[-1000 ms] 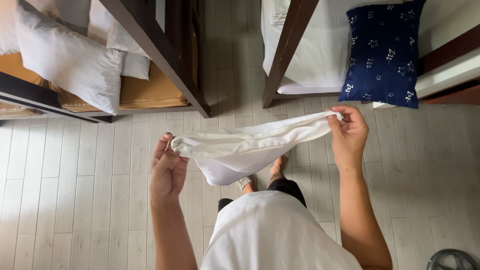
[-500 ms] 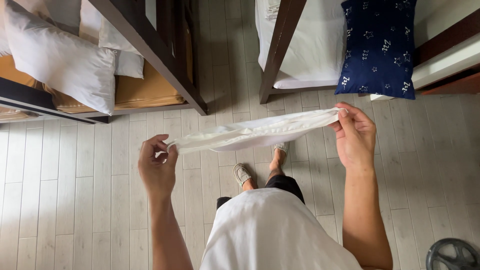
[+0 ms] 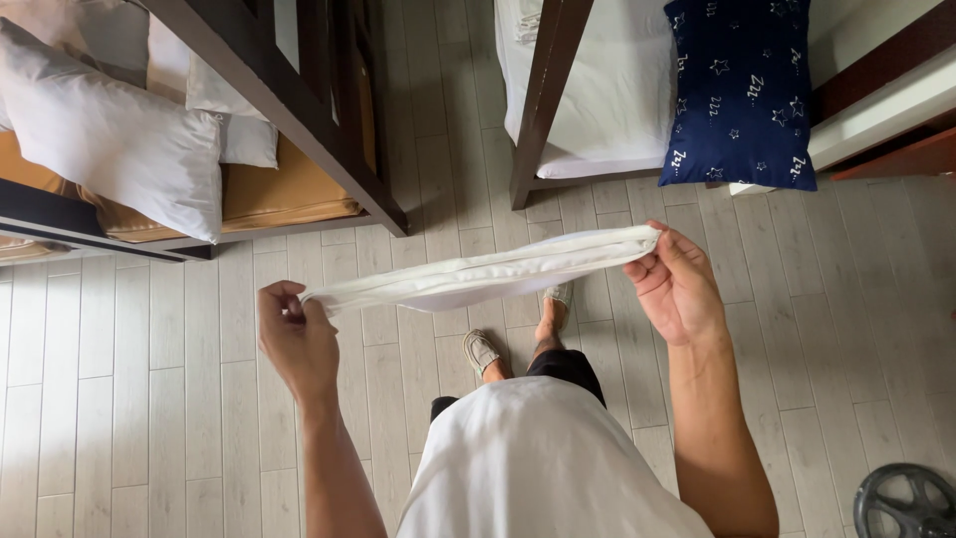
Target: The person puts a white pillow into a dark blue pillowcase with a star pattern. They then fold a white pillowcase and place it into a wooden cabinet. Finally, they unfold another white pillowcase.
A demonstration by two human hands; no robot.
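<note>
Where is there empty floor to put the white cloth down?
Bare pale floor lies left of the left hand, below the bed with white pillows. More lies right of the right hand, between the blue pillow and the round weight plate. Under the white cloth it is crowded by the feet.

L hand point(image 3: 296, 337) & R hand point(image 3: 677, 287) raised, well apart, each grip pinched shut, arms extended fwd.

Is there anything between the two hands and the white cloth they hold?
Nothing visible. The left hand pinches one end of the white cloth and the right hand grips the other end directly; the cloth hangs stretched between them above the wooden floor.
</note>
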